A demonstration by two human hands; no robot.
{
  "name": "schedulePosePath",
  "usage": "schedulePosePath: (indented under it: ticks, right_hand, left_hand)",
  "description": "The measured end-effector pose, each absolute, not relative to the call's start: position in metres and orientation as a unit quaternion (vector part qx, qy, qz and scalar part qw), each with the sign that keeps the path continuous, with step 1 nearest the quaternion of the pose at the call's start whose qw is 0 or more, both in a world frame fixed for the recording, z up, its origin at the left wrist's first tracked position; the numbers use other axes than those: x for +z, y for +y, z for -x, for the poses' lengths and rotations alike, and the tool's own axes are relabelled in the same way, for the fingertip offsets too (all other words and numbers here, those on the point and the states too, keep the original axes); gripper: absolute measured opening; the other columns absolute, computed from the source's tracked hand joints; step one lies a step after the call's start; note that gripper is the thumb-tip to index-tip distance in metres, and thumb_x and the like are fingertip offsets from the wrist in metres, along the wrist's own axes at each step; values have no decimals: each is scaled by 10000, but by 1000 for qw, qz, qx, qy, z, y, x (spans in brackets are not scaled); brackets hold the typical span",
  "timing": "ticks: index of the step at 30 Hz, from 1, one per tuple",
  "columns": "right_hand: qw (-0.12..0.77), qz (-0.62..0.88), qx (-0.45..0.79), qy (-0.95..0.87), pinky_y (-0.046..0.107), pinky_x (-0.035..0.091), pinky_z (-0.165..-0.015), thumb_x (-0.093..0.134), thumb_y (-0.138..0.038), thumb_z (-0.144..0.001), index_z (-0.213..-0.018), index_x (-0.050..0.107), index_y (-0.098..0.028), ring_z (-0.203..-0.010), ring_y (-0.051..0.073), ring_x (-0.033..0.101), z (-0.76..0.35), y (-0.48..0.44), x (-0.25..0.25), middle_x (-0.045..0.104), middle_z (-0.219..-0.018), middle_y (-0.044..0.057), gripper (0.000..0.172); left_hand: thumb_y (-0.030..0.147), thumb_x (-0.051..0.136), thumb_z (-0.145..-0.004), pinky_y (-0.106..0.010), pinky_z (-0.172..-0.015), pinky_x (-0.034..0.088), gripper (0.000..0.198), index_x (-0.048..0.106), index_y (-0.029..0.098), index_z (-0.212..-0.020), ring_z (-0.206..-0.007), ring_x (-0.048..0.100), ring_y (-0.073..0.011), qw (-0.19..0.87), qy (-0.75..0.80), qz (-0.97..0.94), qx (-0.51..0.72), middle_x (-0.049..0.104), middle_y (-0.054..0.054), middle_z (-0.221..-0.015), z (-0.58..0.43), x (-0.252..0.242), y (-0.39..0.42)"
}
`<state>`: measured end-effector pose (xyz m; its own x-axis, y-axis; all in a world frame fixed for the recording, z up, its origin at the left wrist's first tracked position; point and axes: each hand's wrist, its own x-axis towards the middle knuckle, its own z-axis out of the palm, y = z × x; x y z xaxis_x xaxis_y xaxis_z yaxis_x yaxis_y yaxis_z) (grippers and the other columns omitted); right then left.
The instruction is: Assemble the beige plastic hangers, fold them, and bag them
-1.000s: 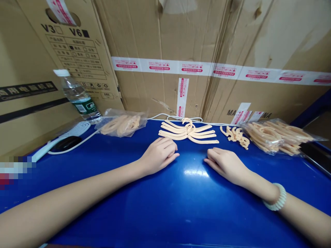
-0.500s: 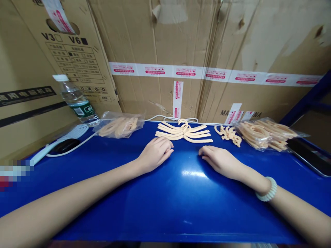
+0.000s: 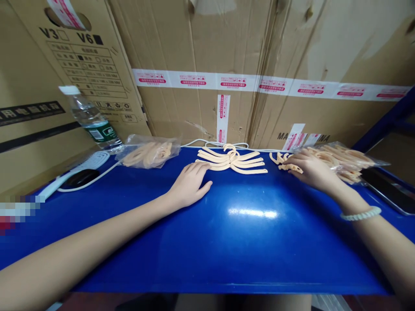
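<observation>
On a blue table (image 3: 246, 242), my left hand (image 3: 189, 183) lies flat and open, its fingertips just short of a fanned stack of peach plastic hanger parts (image 3: 231, 160). My right hand (image 3: 309, 169) reaches to the right and rests with spread fingers on a small loose heap of peach hook pieces (image 3: 279, 159), touching them without a clear grip. Just beyond it lies a clear bag of more peach parts (image 3: 340, 160). A beaded bracelet (image 3: 359, 213) circles my right wrist.
A second clear bag of peach parts (image 3: 147, 152) lies at the back left. A water bottle (image 3: 90, 121), a white power strip (image 3: 81, 169) with its cable and a black object (image 3: 79, 178) sit far left. Cardboard boxes (image 3: 227, 65) wall the back. A dark phone (image 3: 387, 190) lies far right.
My right hand has moved from the table's middle rightward and back onto the loose hook pieces. My left hand has uncurled and slid slightly forward. The camera has shifted a little.
</observation>
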<state>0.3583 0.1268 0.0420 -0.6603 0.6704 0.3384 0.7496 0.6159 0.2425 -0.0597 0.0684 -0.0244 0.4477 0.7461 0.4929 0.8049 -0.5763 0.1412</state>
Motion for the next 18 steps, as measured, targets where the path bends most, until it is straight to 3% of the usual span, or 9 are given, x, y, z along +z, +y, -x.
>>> schedulePosePath:
  ticks: [5,14,18]
  right_hand:
    - [83,399,-226,-885,475,480,-911,545,-209,-912,-1129,753,-163,-1064,354,598,-360,132,29,723,-1148,144,304]
    - [90,411,-262,-869,440,468,-886,528,-219,-980,-1042,790,-176,-998,326,616,-355,135,18,757,-1053,122,273]
    - [135,418,-236,-867,435,484,-819,507,-286,-992,-1017,794,-175,-956,331,617,-351,132,20,736,-1006,137,309]
  left_hand:
    - [312,498,-972,-541,-1124,410,416,551,99,-1325,-1305,554,-334,42,-468,847,-246,618,-185,-1377,61,-27,70]
    - [299,480,-973,-548,-1165,376,443,520,116,-1375,-1380,493,-326,34,-465,849,-251,555,-189,-1454,61,-28,71]
    - [276,469,-984,-543,-1164,369,424,521,131,-1379,-1358,514,-316,30,-462,852,-245,581,-173,-1429,61,-29,72]
